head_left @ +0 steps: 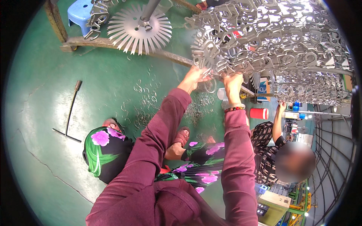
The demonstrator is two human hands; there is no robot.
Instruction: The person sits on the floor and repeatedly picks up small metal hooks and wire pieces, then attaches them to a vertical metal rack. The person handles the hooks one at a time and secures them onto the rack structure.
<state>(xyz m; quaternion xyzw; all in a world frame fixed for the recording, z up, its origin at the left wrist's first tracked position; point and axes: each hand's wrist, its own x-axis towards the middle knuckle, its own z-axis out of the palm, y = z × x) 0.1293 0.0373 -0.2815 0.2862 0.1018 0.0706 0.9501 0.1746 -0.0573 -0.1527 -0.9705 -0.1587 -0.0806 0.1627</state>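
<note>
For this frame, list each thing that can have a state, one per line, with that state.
Left hand: raised, fingers on the hung grey metal hooks.
Right hand: raised, touching the same hooks.
Grey metal hooks: hanging packed on the rack.
Bare spiked metal disc: nothing hung on it.
Loose wire hooks: scattered on the green floor.
Long-handled metal tool: lying flat.

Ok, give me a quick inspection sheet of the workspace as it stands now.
Surface: green floor, cracked.
Job's things: rack crowded with hanging grey metal pieces; bare toothed disc beside it.
Clutter: loose wire hooks on the floor, long-handled tool, blue stool, red cup.
Hands: left hand and right hand both at the rack's lower edge; grip unclear.
Cables: nothing seen.
Surroundings: a seated person's arm reaches up nearby.
</note>
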